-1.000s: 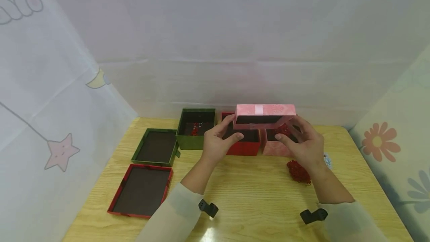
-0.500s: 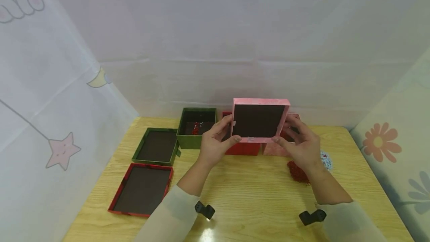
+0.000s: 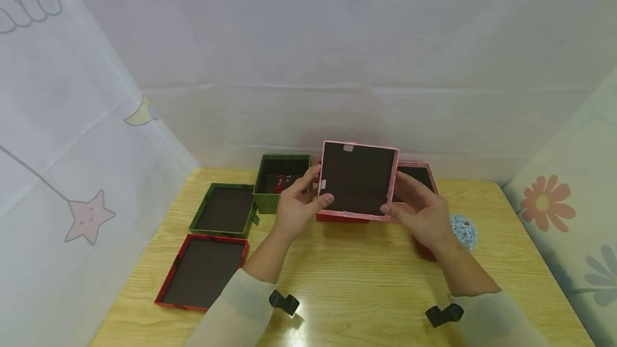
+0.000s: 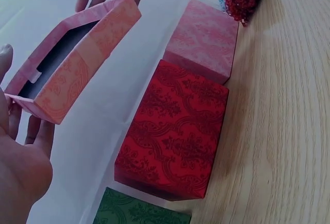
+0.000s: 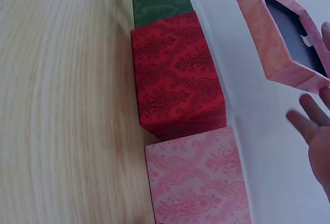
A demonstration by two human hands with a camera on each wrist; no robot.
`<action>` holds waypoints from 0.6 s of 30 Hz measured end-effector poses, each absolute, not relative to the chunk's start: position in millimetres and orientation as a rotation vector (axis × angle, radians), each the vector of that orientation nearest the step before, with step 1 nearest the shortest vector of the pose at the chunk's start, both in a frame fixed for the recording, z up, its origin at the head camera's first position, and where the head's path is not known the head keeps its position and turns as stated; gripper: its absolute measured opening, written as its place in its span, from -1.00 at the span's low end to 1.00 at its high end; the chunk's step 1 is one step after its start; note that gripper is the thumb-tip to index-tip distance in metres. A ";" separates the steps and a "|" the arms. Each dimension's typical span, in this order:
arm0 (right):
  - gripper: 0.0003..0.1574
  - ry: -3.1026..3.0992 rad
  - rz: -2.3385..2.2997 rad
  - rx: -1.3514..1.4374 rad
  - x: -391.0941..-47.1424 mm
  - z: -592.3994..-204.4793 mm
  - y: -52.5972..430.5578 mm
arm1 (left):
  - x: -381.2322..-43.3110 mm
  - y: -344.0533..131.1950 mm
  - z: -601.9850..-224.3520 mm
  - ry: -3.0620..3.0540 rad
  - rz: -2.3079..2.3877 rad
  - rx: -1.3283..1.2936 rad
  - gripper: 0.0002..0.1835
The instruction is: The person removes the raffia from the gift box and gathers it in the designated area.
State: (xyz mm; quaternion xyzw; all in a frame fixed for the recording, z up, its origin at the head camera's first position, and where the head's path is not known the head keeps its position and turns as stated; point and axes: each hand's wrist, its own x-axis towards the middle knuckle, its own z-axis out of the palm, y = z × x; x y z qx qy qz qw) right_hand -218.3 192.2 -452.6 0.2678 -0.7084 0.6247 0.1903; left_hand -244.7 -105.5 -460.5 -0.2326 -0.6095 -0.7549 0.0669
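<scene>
My left hand (image 3: 294, 208) and right hand (image 3: 424, 216) hold a pink box lid (image 3: 359, 178) up between them, its dark inside facing me. The left thumb lies on the lid's lower left rim, and the right thumb is at the lower right corner; the other fingers are partly hidden behind. In the left wrist view, the patterned lid wall (image 4: 90, 61) bears a plain band. Behind the lid stand a red box (image 3: 344, 218) and a pink box (image 5: 198, 177), both patterned. The lid covers most of the red box in the head view.
A green box (image 3: 281, 203) with red and white bits inside stands left of the red box. A green lid (image 3: 225, 210) and a red lid (image 3: 204, 272) lie at the left, insides up. Pale blue shreds (image 3: 464, 232) and red shreds (image 3: 424, 250) are heaped at the right.
The pink lid has tipped so that its dark inside faces me, and both hands have shifted left with it. The pale blue heap is more exposed beside the right wrist.
</scene>
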 end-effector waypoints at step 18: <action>0.28 -2.167 1.705 0.802 -210.9 -462.4 178.4 | -232.3 -150.6 -459.7 -2.043 -2.287 -0.887 0.17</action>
